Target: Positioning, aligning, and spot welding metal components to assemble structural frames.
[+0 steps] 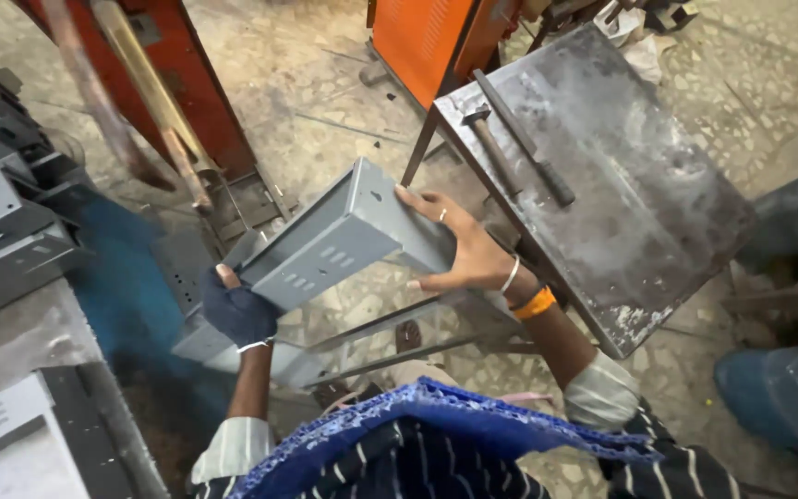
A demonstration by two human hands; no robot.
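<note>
I hold a grey sheet-metal channel box [334, 242] with small slots in its side, tilted up to the right in front of me. My left hand [237, 310], in a dark blue glove, grips its lower left end. My bare right hand [464, 248], with a ring and bangles at the wrist, clasps its upper right end. A second grey metal piece [198, 340] lies below the box near my left hand.
A steel worktable [630, 185] at the right carries a hammer [491, 143] and a dark rod [526, 139]. Stacked grey metal boxes [2, 222] sit at the left. Orange-red machines [187, 83] stand behind. A blue bag [778, 388] lies at the lower right.
</note>
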